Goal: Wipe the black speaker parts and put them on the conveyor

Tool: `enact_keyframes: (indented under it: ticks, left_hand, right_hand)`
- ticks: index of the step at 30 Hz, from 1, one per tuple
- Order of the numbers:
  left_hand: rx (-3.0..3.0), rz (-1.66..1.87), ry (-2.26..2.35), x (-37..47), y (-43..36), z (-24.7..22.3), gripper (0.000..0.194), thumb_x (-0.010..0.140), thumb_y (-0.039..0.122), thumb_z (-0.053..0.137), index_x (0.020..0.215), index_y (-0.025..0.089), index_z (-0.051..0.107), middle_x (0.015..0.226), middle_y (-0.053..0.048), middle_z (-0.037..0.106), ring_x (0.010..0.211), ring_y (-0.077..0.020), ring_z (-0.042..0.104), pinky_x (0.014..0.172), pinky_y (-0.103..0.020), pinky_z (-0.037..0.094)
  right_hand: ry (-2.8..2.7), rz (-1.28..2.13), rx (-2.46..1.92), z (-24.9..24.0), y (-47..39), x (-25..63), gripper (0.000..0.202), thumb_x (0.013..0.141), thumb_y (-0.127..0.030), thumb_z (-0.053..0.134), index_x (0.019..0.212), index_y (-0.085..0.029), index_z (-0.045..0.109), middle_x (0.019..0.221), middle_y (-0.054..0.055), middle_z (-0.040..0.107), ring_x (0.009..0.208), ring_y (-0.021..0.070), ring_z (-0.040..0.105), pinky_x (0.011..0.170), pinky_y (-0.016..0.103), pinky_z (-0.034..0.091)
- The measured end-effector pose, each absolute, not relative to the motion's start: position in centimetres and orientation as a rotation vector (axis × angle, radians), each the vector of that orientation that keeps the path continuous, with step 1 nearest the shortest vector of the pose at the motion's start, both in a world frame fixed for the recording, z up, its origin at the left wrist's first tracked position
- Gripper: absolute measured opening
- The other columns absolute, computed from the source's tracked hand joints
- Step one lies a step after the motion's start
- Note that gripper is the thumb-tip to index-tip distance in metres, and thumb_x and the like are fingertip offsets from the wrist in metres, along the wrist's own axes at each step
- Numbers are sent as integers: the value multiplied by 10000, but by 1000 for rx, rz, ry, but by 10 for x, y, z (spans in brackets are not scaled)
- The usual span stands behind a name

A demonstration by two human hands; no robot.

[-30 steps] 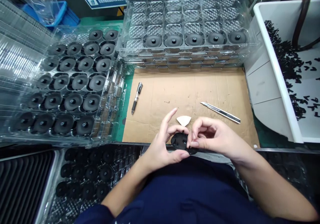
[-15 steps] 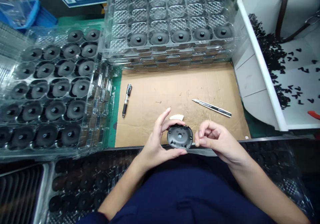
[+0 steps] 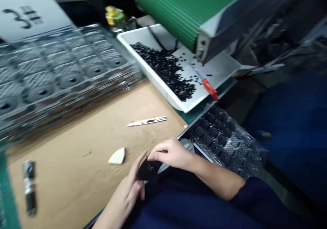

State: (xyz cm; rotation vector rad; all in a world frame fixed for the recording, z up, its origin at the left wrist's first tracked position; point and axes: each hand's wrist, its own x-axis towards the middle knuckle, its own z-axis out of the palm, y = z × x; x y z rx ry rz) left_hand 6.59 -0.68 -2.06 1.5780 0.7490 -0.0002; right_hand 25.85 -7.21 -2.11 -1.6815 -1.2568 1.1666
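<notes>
My left hand [image 3: 131,188] is closed around the edge of a black rounded plastic cover [image 3: 147,170], held tilted at the table's front edge near my body. My right hand [image 3: 172,154] is pinched at the cover's upper edge; whatever lies between its fingertips is hidden. On the cardboard sheet [image 3: 76,181] beyond my hands lies a cream wedge-shaped piece [image 3: 118,156]. A slim silver utility knife [image 3: 146,121] rests farther back. Toward the left, a pen [image 3: 29,188] appears blurred.
A white bin [image 3: 155,80] holds many small black pieces [image 3: 166,69] and a red-handled tool [image 3: 209,89]. Above it juts a green conveyor belt [image 3: 176,11]. Stacked clear trays [image 3: 61,57] with black covers stand back left. Another filled tray [image 3: 217,137] sits lower right.
The view has swung to the right, bringing the conveyor and whole bin in. The cover has tilted in my left hand, and my right fingers have come onto its edge.
</notes>
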Motion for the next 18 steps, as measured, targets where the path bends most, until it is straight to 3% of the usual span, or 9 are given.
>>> enact_keyframes:
  ticks: [4,8,10,14,18]
  left_hand:
    - [1806,-151,624,87,-12,-26,532,899,494,292,1398,320,230,1173,-71,625,527,-123,548,620,-272,476]
    - [1977,-267,567,111,-16,-23,490,882,459,388,1346,314,327,1157,-64,638,819,-189,629,845,-320,471]
    - [2000,-252,529,122,-22,-22,484,890,466,348,1355,344,298,1191,-55,615,847,-194,622,868,-333,463]
    - [2065,-214,501,139,-35,-21,526,875,518,310,1380,414,205,1241,-32,582,837,-206,625,888,-372,462]
    - [2084,-279,440,146,-39,-14,565,852,513,393,1380,382,242,1269,-32,576,1008,-216,610,965,-363,423]
  right_hand:
    - [-939,1171,-2022,-54,-142,334,376,864,-467,526,776,-130,669,617,-16,614,542,87,564,539,214,472]
    - [-438,950,-2477,-84,-251,410,296,902,-375,506,1050,-129,581,994,46,616,839,147,609,733,320,523]
    - [-221,864,-2633,-97,-300,434,287,903,-345,511,1121,-164,554,1124,72,575,959,170,585,816,362,507]
    - [41,848,-2766,-126,-355,448,305,897,-332,523,1149,-161,542,1154,78,562,990,182,576,842,390,499]
    - [114,798,-2793,-148,-369,447,304,903,-336,510,1152,-165,541,1164,81,560,990,179,576,845,389,499]
